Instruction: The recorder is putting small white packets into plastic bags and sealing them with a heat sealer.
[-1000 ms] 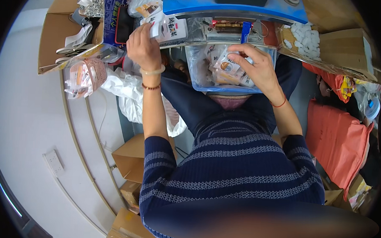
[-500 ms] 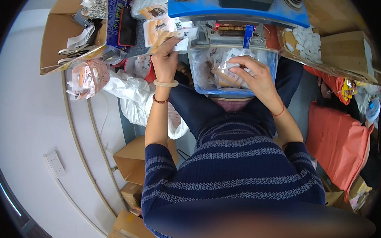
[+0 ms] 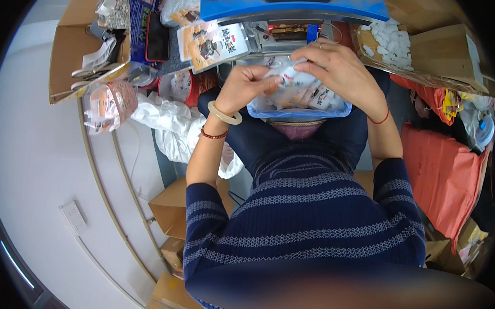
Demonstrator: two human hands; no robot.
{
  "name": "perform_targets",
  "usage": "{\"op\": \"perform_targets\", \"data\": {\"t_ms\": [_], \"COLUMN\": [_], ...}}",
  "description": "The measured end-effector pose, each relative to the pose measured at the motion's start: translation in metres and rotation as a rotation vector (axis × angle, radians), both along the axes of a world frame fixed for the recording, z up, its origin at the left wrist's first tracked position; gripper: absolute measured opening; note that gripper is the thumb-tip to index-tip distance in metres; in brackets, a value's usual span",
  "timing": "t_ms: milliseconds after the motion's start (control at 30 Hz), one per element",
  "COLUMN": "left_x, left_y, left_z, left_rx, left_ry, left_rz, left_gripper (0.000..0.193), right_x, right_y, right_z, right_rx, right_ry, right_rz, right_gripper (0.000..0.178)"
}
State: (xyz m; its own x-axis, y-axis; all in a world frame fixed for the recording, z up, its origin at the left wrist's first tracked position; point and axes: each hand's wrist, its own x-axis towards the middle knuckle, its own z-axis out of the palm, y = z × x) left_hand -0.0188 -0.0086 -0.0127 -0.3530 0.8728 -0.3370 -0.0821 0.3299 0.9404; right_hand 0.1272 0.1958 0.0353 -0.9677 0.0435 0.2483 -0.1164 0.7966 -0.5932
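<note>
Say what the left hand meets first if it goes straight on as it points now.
First the white packet at the left hand, then likely the right hand; depth is unclear in this single view.

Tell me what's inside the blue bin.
Inside the blue bin, printed plastic packets lie in a loose pile. The left hand, right hand and held packet cover much of it; what lies under them or deeper down cannot be seen.
</note>
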Motion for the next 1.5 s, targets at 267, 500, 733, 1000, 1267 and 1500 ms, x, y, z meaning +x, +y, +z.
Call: {"op": "perform_targets", "data": {"t_ms": [267, 500, 733, 1000, 1267, 1500], "left_x": [-0.007, -0.011, -0.045, -0.062, -0.076, -0.017], "left_y": [0.05, 0.072, 0.017, -0.043, -0.049, -0.025], "left_z": [-0.05, -0.061, -0.056, -0.073, -0.081, -0.022], "left_rx": [0.125, 0.198, 0.193, 0.054, 0.082, 0.09], "left_ry": [-0.744, -0.769, 1.053, 1.297, 1.515, 0.792], "left_rz": [0.257, 0.369, 0.535, 0.261, 0.17, 0.455], "left_gripper": [0.022, 0.015, 0.05, 0.035, 0.042, 0.023], "right_x": [0.024, 0.05, 0.05, 0.063, 0.027, 0.026], "right_y": [0.027, 0.094, 0.132, 0.066, -0.013, -0.045], "right_z": [-0.016, -0.061, -0.095, -0.021, -0.038, -0.052], "right_rx": [-0.016, 0.401, 0.226, -0.226, -0.443, -0.635], "right_ry": [0.218, -0.26, -0.227, 0.06, 0.08, 0.041], "right_rz": [-0.401, -0.747, -0.536, -0.69, -0.386, -0.31], "right_gripper": [0.029, 0.021, 0.023, 0.027, 0.015, 0.017]}}
